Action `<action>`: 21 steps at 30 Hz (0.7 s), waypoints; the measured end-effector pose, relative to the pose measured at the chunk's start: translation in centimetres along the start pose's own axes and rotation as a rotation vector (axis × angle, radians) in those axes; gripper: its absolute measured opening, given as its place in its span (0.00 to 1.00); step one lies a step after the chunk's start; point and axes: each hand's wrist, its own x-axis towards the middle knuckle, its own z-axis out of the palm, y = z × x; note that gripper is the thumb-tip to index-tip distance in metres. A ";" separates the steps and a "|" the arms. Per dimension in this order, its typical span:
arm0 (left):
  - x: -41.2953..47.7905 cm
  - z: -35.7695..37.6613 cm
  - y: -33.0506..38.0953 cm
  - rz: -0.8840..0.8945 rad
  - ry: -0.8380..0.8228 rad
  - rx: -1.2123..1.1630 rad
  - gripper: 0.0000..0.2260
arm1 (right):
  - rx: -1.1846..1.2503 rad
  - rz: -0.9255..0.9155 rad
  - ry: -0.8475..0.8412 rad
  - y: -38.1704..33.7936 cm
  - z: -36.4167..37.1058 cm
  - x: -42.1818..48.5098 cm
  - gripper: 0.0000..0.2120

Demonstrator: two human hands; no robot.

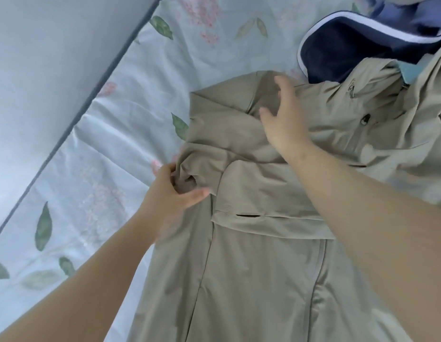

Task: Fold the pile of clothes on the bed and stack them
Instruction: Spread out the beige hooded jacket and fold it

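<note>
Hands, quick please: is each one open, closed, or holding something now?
Left hand: fingers curled on a bunch of the beige jacket.
Right hand: open, fingers spread over the jacket.

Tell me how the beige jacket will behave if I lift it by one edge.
Likely floppy: the beige jacket bunches where the left hand grips it. Probably light: thin fabric creases everywhere. It may slide on the smooth floral sheet.

- Left hand (170, 191): bare, fingers and thumb uncovered.
- Left forearm (91, 275): bare along its whole visible length, to the lower left corner.
- Right hand (286, 122): bare, outline slightly blurred.
- Right forearm (377, 218): bare to the right edge, broad near the camera.
</note>
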 end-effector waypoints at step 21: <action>-9.2 2.1 -8.3 0.454 0.441 0.935 0.11 | -0.621 0.019 0.107 8.5 0.8 -17.6 0.25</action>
